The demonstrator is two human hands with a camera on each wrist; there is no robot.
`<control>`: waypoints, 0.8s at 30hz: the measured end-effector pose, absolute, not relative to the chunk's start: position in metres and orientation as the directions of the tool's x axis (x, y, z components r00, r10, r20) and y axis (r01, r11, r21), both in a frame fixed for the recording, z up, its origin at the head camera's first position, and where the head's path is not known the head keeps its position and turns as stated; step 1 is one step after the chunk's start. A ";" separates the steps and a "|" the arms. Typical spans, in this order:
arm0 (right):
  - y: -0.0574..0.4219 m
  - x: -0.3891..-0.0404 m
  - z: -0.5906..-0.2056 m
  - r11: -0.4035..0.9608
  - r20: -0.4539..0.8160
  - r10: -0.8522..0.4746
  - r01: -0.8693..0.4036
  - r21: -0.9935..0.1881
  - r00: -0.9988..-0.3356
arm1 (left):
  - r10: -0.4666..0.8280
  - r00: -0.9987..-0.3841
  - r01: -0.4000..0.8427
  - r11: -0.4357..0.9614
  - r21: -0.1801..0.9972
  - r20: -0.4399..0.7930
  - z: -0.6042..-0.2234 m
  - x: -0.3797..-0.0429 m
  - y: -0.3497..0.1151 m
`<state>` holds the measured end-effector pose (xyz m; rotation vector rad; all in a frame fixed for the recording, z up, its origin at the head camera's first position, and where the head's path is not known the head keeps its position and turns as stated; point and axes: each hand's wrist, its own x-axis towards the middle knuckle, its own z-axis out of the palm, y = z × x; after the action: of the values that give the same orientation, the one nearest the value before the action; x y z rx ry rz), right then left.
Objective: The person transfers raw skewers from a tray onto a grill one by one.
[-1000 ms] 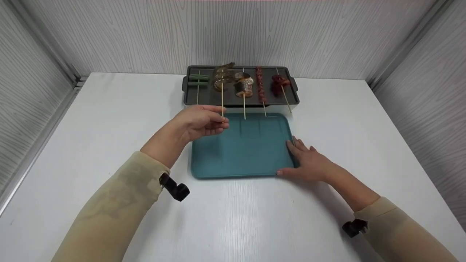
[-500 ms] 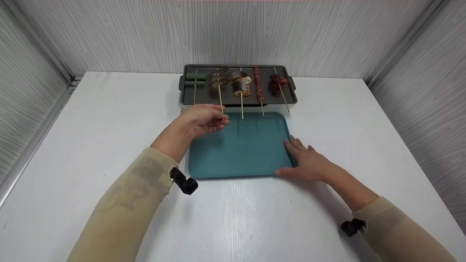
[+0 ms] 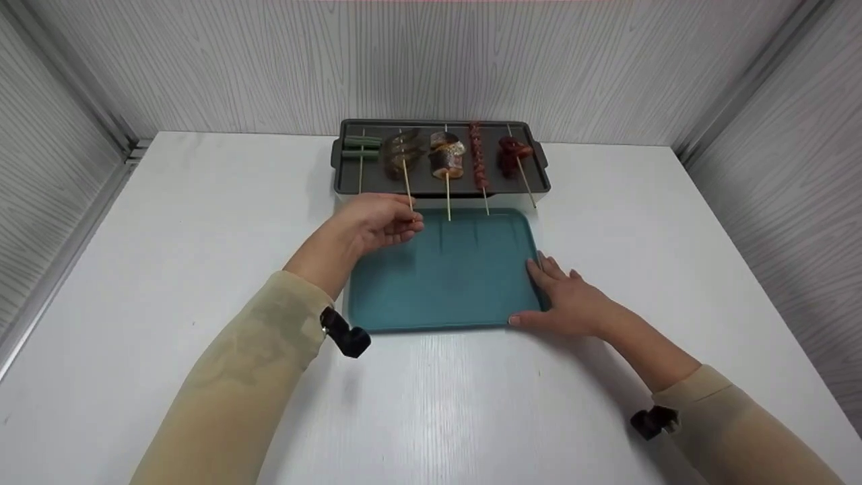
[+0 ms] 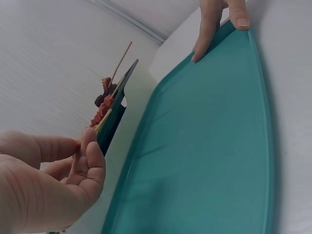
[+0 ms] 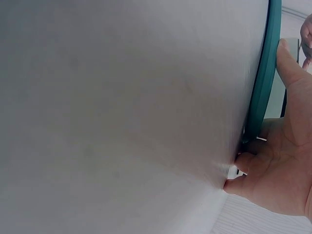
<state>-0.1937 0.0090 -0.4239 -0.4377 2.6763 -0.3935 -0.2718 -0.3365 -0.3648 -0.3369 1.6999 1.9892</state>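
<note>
In the head view, my left hand [image 3: 374,221] pinches the bare lower end of a shrimp skewer [image 3: 404,149] between thumb and fingers. Its shrimp sit over the dark griddle plate [image 3: 497,151], between a skewer of green vegetable pieces [image 3: 361,155] and a fish skewer [image 3: 447,158]. Below the griddle lies a teal tray [image 3: 451,283]. My right hand [image 3: 572,306] rests at the tray's near right corner, thumb at the front rim and fingers spread along the right side. The right wrist view shows its thumb [image 5: 290,63] against the tray rim [image 5: 267,63].
Farther right on the griddle are a thin red meat skewer [image 3: 479,158] and a dark red curled skewer [image 3: 515,151]. Several stick ends jut over the tray's back edge. A white table [image 3: 431,411] lies beneath, with a pale wood-grain wall [image 3: 431,60] behind.
My left hand has lowered the shrimp skewer, so the shrimp now lie flatter over the griddle and slightly farther left. My right hand stays at the tray's corner.
</note>
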 end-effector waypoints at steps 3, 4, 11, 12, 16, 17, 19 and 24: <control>0.009 -0.194 -0.424 0.911 -0.339 -0.355 -0.242 -0.333 -0.871 | 0.191 -0.843 -0.526 -0.102 0.844 -0.502 -0.366 -0.272 -0.336; 0.009 -0.195 -0.425 0.911 -0.339 -0.356 -0.243 -0.334 -0.871 | 0.185 -0.842 -0.529 -0.103 0.842 -0.506 -0.366 -0.272 -0.337; 0.011 -0.197 -0.425 0.912 -0.335 -0.357 -0.248 -0.328 -0.872 | 0.177 -0.841 -0.532 -0.110 0.839 -0.510 -0.366 -0.270 -0.335; 0.011 -0.197 -0.425 0.912 -0.335 -0.356 -0.246 -0.327 -0.872 | 0.179 -0.842 -0.532 -0.112 0.839 -0.510 -0.365 -0.270 -0.334; 0.011 -0.198 -0.424 0.914 -0.342 -0.349 -0.237 -0.328 -0.873 | 0.185 -0.841 -0.531 -0.108 0.841 -0.508 -0.366 -0.268 -0.332; 0.011 -0.198 -0.424 0.915 -0.343 -0.347 -0.234 -0.329 -0.873 | 0.187 -0.840 -0.533 -0.103 0.840 -0.510 -0.366 -0.268 -0.331; 0.013 -0.198 -0.424 0.915 -0.345 -0.345 -0.231 -0.330 -0.873 | 0.193 -0.835 -0.537 -0.085 0.839 -0.514 -0.366 -0.267 -0.329; 0.018 -0.201 -0.426 0.911 -0.345 -0.353 -0.236 -0.339 -0.870 | 0.214 -0.822 -0.545 -0.031 0.838 -0.527 -0.366 -0.261 -0.326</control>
<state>-0.2011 0.0176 -0.4264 -0.4295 2.6675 -0.4030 -0.2609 -0.3263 -0.3658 -0.3478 1.7322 1.9043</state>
